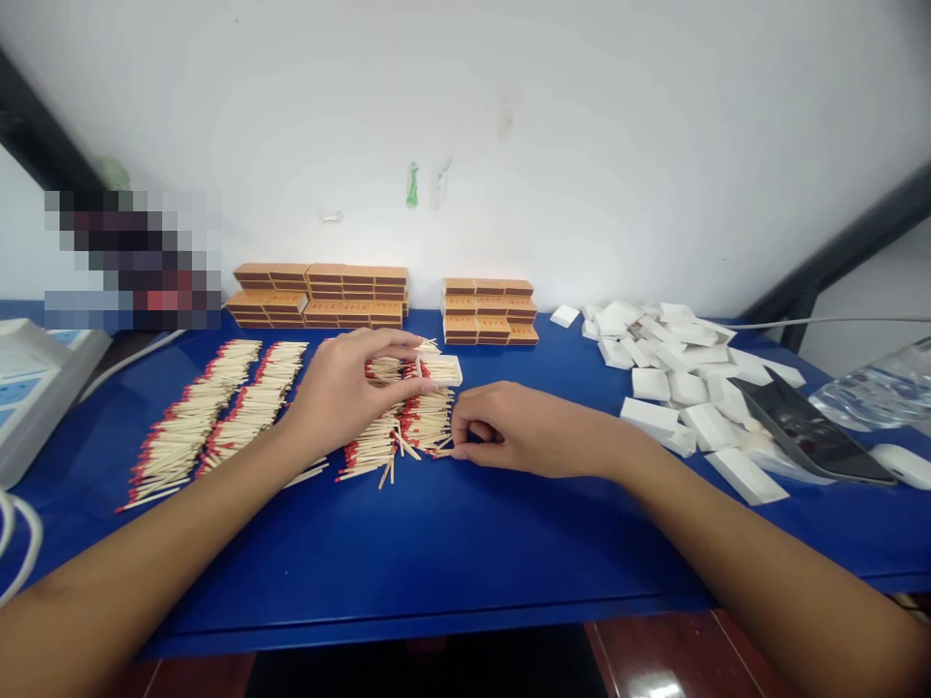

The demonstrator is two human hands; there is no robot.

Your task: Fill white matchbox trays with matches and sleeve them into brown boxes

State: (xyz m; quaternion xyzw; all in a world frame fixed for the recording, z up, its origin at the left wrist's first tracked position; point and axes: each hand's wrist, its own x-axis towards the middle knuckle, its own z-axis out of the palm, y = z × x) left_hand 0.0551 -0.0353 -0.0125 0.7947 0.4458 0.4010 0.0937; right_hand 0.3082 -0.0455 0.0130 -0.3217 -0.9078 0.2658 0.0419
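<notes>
My left hand (356, 383) grips a small white matchbox tray (452, 368) between thumb and fingers. Matches with red heads lie inside the tray, which is held above rows of loose matches (429, 417). Close beside it, my right hand (509, 427) is closed in a pinch at the near right edge of those matches. A match (442, 453) shows at its fingertips. Left of my left hand, more matches (181, 427) lie in long rows, red heads mostly to the left.
Stacked orange-brown matchboxes (320, 305) and a smaller stack (489, 315) stand along the wall. A heap of white trays (684, 359) lies at right, beside a dark phone (807, 427) and clear plastic (880, 388). A power strip (44, 388) sits at left on the blue table (465, 562).
</notes>
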